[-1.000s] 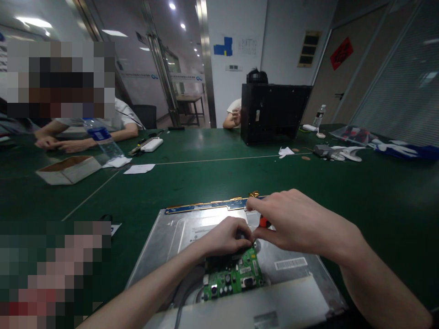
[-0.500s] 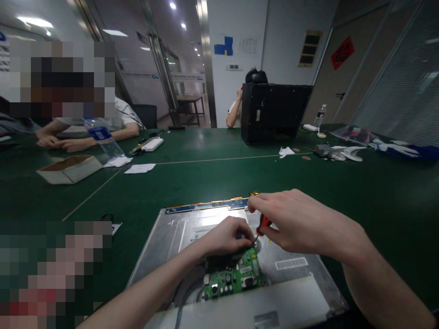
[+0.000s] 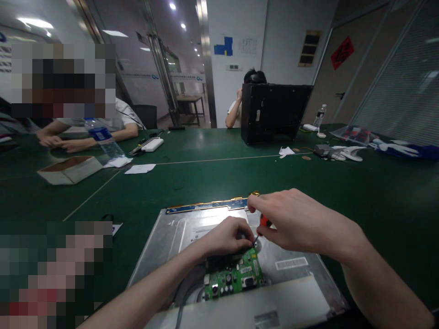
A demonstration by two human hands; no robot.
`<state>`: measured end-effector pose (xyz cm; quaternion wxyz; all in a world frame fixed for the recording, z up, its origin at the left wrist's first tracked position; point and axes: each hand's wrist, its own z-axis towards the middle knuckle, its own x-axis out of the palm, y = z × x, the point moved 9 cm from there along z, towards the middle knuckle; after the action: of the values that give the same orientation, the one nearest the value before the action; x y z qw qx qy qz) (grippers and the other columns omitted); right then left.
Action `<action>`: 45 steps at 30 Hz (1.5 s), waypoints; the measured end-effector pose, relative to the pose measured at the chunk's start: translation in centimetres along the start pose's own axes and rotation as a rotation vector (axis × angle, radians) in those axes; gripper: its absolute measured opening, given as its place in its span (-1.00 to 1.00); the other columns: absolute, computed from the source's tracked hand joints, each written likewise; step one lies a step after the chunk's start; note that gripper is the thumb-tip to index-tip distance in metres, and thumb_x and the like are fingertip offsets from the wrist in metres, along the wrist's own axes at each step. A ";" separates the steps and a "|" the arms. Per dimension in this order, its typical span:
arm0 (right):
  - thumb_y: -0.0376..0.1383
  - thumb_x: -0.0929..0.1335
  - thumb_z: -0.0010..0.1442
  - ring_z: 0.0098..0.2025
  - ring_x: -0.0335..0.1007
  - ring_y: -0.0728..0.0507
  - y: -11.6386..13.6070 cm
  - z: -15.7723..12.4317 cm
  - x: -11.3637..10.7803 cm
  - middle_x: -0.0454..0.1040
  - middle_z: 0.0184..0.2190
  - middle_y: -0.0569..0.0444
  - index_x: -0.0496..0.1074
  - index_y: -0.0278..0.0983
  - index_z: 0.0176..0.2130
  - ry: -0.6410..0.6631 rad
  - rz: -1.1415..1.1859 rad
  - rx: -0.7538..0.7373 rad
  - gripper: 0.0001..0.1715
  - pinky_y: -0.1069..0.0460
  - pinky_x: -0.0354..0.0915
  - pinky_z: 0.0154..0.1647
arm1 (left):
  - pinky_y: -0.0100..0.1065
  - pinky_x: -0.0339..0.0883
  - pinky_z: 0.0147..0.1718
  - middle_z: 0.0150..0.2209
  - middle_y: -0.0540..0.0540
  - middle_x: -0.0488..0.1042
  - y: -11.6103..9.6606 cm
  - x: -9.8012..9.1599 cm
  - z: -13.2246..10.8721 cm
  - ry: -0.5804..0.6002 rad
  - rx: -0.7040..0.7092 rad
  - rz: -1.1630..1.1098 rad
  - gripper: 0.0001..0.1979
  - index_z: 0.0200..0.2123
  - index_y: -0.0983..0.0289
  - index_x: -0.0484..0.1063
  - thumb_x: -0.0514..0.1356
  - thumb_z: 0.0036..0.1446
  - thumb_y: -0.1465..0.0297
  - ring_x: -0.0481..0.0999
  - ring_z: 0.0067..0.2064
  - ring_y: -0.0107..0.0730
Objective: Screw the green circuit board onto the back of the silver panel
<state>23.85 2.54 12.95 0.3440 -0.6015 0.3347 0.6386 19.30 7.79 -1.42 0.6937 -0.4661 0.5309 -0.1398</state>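
A metal-backed display panel (image 3: 295, 278) lies in front of me with a green circuit board (image 3: 233, 276) on it. My right hand (image 3: 291, 219) is closed round the red and black handle of a screwdriver (image 3: 264, 221). The screwdriver is tilted, its thin shaft reaching down to the board's far right corner. Close beside that tip, my left hand (image 3: 228, 235) has its fingers curled and pinched together over the board's far edge. Whatever lies between them is hidden. A narrow blue circuit strip (image 3: 206, 206) runs along the panel's far edge.
A grey cable (image 3: 181, 301) passes over the panel's near left part. On the green table stand an open paper box (image 3: 70, 170), a plastic bottle (image 3: 104, 137) and a large black casing (image 3: 276, 112). Two people sit across the table. Gloves (image 3: 348, 153) lie at the right.
The screwdriver handle has turned slightly in my right hand. My left hand stays where it was, by the tip.
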 end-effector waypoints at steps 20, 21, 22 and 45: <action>-0.31 0.28 0.21 -0.41 0.40 -0.10 0.0 -0.1 -0.2 0.52 -0.36 0.05 0.35 -0.26 -0.23 -0.008 -0.005 0.000 -0.90 0.03 -0.01 -0.52 | -0.41 0.32 -0.25 -0.31 0.04 0.58 -0.1 0.1 0.1 -0.008 -0.001 -0.008 -0.88 -0.35 0.32 0.56 0.27 0.00 0.57 0.50 -0.28 -0.33; -0.32 0.29 0.20 -0.40 0.39 -0.10 0.2 -0.2 -0.2 0.52 -0.35 0.05 0.34 -0.27 -0.23 -0.005 0.009 -0.014 -0.90 0.03 0.00 -0.52 | -0.42 0.32 -0.25 -0.32 0.03 0.58 -0.2 0.1 0.1 -0.007 -0.002 -0.003 -0.89 -0.35 0.31 0.56 0.27 0.00 0.56 0.50 -0.28 -0.33; -0.32 0.29 0.19 -0.40 0.39 -0.10 0.2 -0.3 -0.2 0.52 -0.34 0.05 0.34 -0.27 -0.23 -0.001 0.019 -0.020 -0.90 0.03 0.01 -0.51 | -0.42 0.31 -0.26 -0.33 0.03 0.57 -0.3 0.1 0.1 -0.008 -0.003 0.002 -0.89 -0.35 0.31 0.56 0.27 0.00 0.56 0.50 -0.29 -0.34; -0.18 0.35 0.20 -0.40 0.46 -0.16 -0.7 0.0 0.0 0.53 -0.40 0.04 0.36 -0.27 -0.20 0.007 -0.018 0.068 -0.78 0.02 -0.03 -0.53 | -0.44 0.31 -0.31 -0.39 -0.01 0.54 -0.2 0.1 0.1 0.001 -0.007 -0.010 -0.87 -0.36 0.30 0.53 0.26 -0.03 0.58 0.48 -0.34 -0.37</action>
<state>24.40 2.92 12.94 0.3687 -0.5949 0.3518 0.6215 19.44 7.66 -1.36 0.6912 -0.4713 0.5292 -0.1416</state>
